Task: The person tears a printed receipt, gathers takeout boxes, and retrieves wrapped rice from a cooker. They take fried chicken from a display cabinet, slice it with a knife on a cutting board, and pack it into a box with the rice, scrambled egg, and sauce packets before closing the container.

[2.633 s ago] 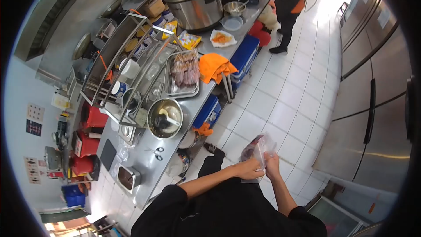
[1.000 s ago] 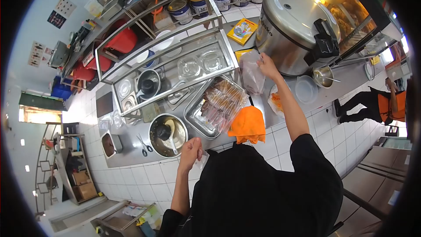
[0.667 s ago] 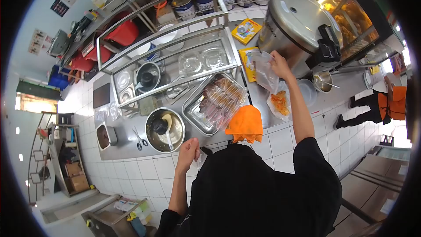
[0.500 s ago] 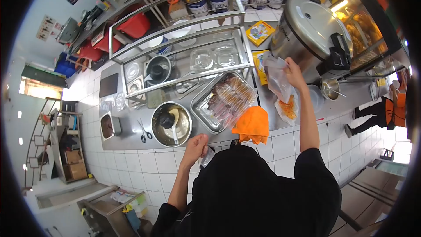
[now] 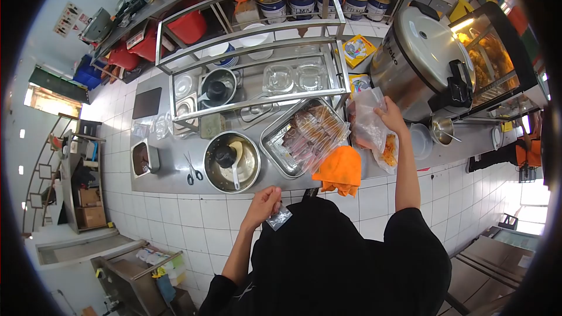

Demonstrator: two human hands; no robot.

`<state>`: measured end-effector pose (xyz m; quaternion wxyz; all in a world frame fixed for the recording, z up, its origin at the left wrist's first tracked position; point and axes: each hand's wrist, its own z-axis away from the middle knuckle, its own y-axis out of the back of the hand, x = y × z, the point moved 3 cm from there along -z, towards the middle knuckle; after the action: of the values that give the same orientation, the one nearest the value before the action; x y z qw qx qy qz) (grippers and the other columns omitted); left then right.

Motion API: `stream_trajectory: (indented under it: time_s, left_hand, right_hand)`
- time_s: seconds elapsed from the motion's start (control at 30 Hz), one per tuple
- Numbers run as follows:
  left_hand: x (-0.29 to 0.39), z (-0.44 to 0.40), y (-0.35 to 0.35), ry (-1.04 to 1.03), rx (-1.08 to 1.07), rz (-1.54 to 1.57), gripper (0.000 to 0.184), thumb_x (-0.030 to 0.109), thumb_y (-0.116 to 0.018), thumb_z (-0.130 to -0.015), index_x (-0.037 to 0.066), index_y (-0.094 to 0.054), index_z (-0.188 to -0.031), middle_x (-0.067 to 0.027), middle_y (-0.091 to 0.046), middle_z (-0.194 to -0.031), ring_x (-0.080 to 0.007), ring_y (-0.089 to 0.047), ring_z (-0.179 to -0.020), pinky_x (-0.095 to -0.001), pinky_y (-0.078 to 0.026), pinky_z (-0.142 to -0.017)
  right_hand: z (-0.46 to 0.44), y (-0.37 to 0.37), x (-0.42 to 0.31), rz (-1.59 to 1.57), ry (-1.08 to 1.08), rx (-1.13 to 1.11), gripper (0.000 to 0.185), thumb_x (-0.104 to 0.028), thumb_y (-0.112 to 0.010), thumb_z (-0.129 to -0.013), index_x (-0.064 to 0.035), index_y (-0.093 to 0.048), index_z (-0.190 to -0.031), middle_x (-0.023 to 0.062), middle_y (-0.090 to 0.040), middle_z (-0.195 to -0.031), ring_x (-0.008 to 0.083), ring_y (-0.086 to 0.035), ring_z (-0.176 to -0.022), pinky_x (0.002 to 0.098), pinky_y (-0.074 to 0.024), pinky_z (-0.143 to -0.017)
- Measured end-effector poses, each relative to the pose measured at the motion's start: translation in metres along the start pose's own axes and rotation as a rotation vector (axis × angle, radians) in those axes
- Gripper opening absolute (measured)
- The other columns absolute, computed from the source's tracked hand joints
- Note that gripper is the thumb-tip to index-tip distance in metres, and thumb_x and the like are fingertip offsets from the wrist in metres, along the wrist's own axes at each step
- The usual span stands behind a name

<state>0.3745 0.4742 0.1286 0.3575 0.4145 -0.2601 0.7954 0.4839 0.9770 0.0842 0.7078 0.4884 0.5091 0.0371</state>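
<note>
My right hand is closed on the upper edge of a translucent plastic bag with something reddish low in it. The bag hangs over the counter, overlapping a paper wrapper with orange-yellow food. Close to my body, my left hand pinches a small transparent plastic packet; its contents are hard to make out. Between my hands, a metal tray holds several plastic-wrapped packs of skewered brownish food. An orange cloth lies at its front corner.
A steel bowl with a white-handled ladle and scissors are to the left. A large steel cooker stands at right behind a lidded tub. A metal rack spans the back. Another person's orange garment shows far right.
My right hand has lowered the bag towards the counter, and its reddish contents show more. The packet in my left hand has come further into view. The whole view has shifted slightly.
</note>
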Motion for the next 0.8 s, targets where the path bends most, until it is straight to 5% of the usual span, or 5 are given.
stream_trajectory:
  time_s: [0.13, 0.23, 0.43, 0.63, 0.8]
  left_hand:
    - [-0.011, 0.009, 0.011, 0.013, 0.045, 0.069, 0.039, 0.037, -0.05, -0.107, 0.009, -0.055, -0.08, 0.0052, -0.048, -0.061, -0.0027, -0.041, -0.053, -0.0215, -0.031, -0.048]
    - [-0.014, 0.014, 0.017, 0.026, 0.058, 0.105, 0.039, 0.037, -0.051, -0.107, 0.009, -0.055, -0.081, 0.0057, -0.046, -0.062, -0.0025, -0.04, -0.053, -0.0215, -0.03, -0.048]
    - [-0.017, 0.024, 0.041, 0.018, 0.148, 0.034, 0.036, 0.038, -0.052, -0.106, 0.01, -0.055, -0.082, 0.0062, -0.047, -0.066, -0.0027, -0.04, -0.056, -0.0212, -0.031, -0.05]
    - [-0.014, 0.033, 0.113, -0.068, 0.293, 0.493, 0.013, 0.025, -0.051, -0.099, 0.013, -0.056, -0.097, 0.0079, -0.042, -0.071, -0.0031, -0.035, -0.054, -0.0217, -0.026, -0.047]
    - [-0.013, 0.031, 0.201, -0.197, 0.514, 0.599, 0.019, 0.023, -0.049, -0.094, 0.012, -0.06, -0.106, 0.0065, -0.049, -0.074, -0.0036, -0.041, -0.056, -0.0225, -0.03, -0.046]
  right_hand:
    - [0.011, 0.003, -0.023, 0.026, -0.126, -0.221, 0.046, -0.022, -0.07, -0.086, 0.004, -0.054, -0.121, 0.0282, -0.066, -0.116, 0.0429, -0.063, -0.113, 0.0456, -0.0479, -0.094]
    - [0.019, 0.0, -0.039, 0.133, -0.064, -0.189, 0.05, -0.022, -0.068, -0.087, 0.0046, -0.053, -0.125, 0.0303, -0.064, -0.12, 0.0455, -0.06, -0.116, 0.0482, -0.0464, -0.097]
    - [0.019, -0.016, -0.018, 0.272, -0.055, -0.083, 0.05, -0.021, -0.065, -0.088, 0.0044, -0.051, -0.129, 0.031, -0.061, -0.124, 0.0465, -0.058, -0.116, 0.0492, -0.0455, -0.1]
    - [0.05, -0.011, -0.07, 0.326, 0.066, 0.162, 0.046, -0.016, -0.066, -0.09, -0.0005, -0.051, -0.131, 0.0235, -0.056, -0.128, 0.039, -0.051, -0.124, 0.0452, -0.0398, -0.105]
    - [0.087, -0.019, -0.1, 0.302, 0.036, 0.305, 0.044, -0.013, -0.066, -0.09, -0.0007, -0.051, -0.129, 0.0209, -0.053, -0.129, 0.038, -0.049, -0.123, 0.0458, -0.0378, -0.105]
